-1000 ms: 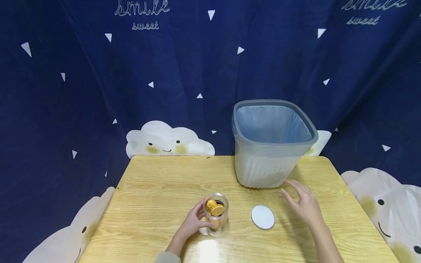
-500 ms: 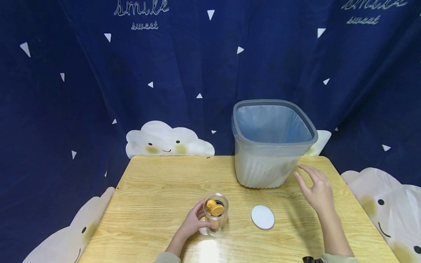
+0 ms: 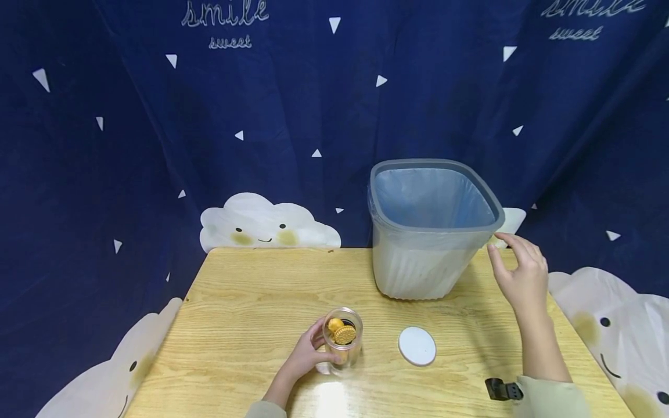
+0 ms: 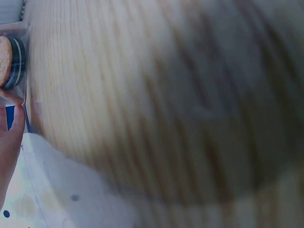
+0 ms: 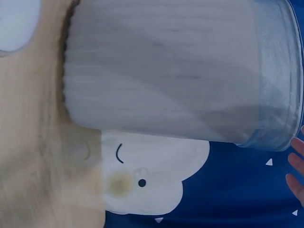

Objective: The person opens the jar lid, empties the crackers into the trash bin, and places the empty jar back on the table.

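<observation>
My left hand [image 3: 305, 351] grips the side of a clear jar [image 3: 353, 355] standing on the table. Inside it are golden sandwich cookies [image 3: 345, 334] and a dark one; the left wrist view shows a dark sandwich cookie [image 4: 18, 62] through the wall, with my thumb and fingers at the left edge. My right hand [image 3: 524, 273] is raised, holding nothing, its fingers loosely bent beside the right rim of a waste bin [image 3: 413, 264]. In the right wrist view its fingertips [image 5: 295, 164] are close to the bin's rim; whether they touch cannot be told.
A round white lid [image 3: 417, 346] lies flat on the wooden table [image 3: 251, 290], between jar and right forearm. The bin, lined with a clear bag, stands at the table's back right. A dark blue curtain [image 3: 292, 104] with white clouds hangs behind.
My right hand has risen and moved right, from low beside the bin's base up to near its rim. My left hand, the jar and the lid have stayed in place.
</observation>
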Available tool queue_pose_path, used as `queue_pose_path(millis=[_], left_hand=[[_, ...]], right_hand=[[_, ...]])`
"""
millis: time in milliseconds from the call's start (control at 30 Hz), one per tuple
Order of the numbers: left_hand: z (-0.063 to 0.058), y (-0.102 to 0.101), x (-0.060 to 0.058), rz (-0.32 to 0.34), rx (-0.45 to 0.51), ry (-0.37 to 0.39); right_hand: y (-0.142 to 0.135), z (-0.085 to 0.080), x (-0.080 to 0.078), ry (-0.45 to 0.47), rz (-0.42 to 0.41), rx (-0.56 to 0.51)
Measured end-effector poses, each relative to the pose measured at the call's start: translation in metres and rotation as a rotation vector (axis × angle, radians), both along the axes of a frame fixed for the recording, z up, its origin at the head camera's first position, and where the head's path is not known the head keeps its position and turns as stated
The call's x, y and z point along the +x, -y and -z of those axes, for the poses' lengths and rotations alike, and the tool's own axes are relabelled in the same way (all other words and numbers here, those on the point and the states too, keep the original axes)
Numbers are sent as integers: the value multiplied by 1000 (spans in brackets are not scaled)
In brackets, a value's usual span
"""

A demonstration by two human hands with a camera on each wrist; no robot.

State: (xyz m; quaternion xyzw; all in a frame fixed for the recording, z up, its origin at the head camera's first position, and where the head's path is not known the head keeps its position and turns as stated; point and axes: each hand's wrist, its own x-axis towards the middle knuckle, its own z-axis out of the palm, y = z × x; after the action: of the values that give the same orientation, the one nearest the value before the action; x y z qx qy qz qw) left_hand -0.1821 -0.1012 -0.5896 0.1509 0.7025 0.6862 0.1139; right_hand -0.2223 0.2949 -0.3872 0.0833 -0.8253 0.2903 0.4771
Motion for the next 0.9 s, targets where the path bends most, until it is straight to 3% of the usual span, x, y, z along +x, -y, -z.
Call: queue_pose_path(millis=[367,900], left_hand=[[0,0,0,0,-6,1],[0,0,0,9,-7,2]], right_hand=[[-4,-23,-20,-40,46,-17],[-22,-48,-53,220,122,72]])
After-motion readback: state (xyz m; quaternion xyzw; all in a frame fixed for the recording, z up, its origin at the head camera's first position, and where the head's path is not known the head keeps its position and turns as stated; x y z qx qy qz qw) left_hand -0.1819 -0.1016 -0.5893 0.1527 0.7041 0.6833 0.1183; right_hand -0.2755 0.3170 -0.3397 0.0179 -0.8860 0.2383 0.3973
